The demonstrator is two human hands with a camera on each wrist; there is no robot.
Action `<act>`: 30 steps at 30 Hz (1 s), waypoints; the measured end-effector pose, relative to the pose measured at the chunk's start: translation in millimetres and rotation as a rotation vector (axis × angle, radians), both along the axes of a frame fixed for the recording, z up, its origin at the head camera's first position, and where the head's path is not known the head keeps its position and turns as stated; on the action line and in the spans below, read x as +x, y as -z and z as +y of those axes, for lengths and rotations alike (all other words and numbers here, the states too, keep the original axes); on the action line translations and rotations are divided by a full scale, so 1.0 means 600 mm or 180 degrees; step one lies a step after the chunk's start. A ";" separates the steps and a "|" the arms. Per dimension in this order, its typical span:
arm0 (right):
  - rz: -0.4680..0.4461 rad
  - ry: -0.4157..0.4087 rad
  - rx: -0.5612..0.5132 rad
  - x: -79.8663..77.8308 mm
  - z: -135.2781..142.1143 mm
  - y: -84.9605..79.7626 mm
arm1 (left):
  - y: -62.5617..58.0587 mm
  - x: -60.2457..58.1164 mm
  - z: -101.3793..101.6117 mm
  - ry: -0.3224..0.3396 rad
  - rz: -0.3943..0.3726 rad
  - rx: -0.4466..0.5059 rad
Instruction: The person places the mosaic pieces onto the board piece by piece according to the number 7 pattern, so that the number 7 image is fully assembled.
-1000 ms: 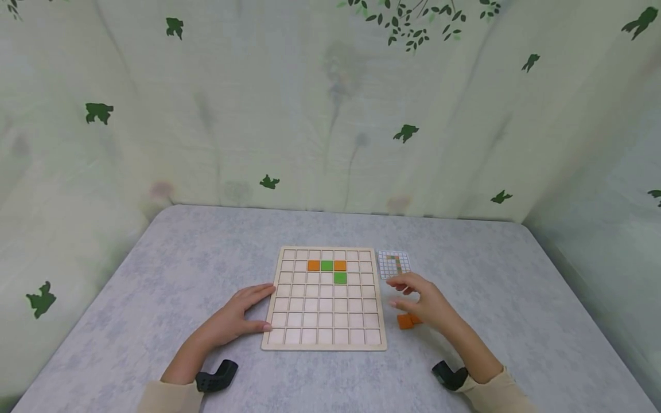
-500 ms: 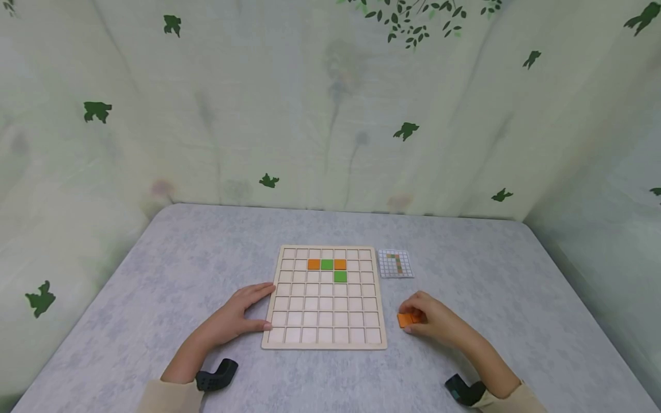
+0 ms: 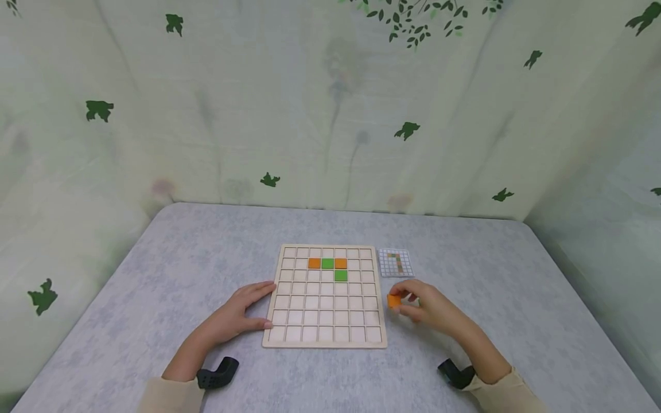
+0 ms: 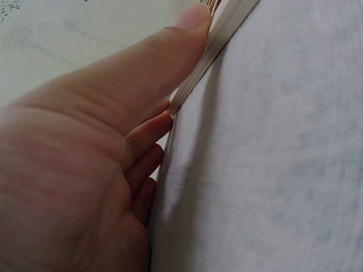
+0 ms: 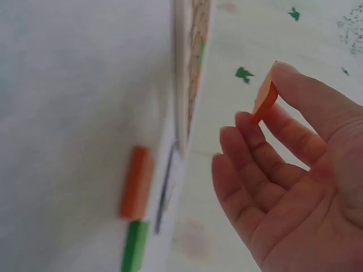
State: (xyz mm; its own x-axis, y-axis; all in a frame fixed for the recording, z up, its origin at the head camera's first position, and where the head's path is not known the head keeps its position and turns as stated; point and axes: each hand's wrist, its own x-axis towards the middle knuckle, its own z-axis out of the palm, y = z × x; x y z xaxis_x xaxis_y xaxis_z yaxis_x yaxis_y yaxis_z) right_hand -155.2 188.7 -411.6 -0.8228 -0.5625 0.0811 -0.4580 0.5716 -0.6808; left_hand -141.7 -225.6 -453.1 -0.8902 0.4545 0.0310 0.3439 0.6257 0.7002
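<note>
A wooden grid board (image 3: pixel 324 345) lies on the table. In one upper row it bears an orange tile (image 3: pixel 314 263), a green tile (image 3: pixel 327 263) and another orange tile (image 3: pixel 341 263); a green tile (image 3: pixel 341 276) sits just below the last. My left hand (image 3: pixel 237 312) rests at the board's left edge, thumb and fingertips on the rim, fingers fairly straight. Beyond the right edge, my right hand (image 3: pixel 431 310) pinches a square orange tile (image 5: pixel 265 99) between thumb and index finger, raised above the table.
An orange tile (image 5: pixel 136 184) and a green tile (image 5: pixel 135 246) lie on the table, mostly hidden beneath the right hand in the head view. A small card (image 3: pixel 395 263) printed with a coloured grid pattern lies by the board's upper right corner. A leaf-patterned curtain (image 3: pixel 310 115) stands behind the table.
My right hand has come down to the loose orange tiles, taken one and lifted it up and left towards the board. The left hand has stayed at the board's edge.
</note>
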 end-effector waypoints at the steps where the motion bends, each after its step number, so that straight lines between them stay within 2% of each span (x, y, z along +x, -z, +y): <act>1: 0.0023 0.0000 -0.0013 -0.003 -0.007 -0.005 | 0.000 0.000 0.000 -0.0002 -0.0006 0.0010; 6: 0.0201 -0.0060 -0.0074 -0.026 -0.047 -0.024 | 0.000 0.000 -0.002 0.0010 -0.0015 0.0006; 10: 0.0349 -0.0087 -0.0264 -0.045 -0.082 -0.031 | -0.001 0.000 -0.002 0.0005 -0.0030 0.0002; 14: 0.0487 -0.0067 -0.0488 -0.062 -0.116 -0.025 | -0.001 0.001 -0.001 0.0006 -0.0036 0.0011; 17: 0.0539 -0.0045 -0.0598 -0.072 -0.136 -0.010 | -0.001 0.001 -0.001 0.0017 -0.0028 0.0017; 22: 0.0350 -0.0068 -0.0615 -0.080 -0.153 0.022 | 0.001 -0.001 0.000 0.0014 -0.0043 0.0026; 26: 0.0014 0.0022 -0.0429 -0.082 -0.156 0.042 | 0.000 -0.001 0.000 0.0015 -0.0053 0.0038; 30: -0.0089 0.0093 -0.0300 -0.084 -0.156 0.056 | -0.002 0.001 0.000 0.0009 -0.0058 0.0050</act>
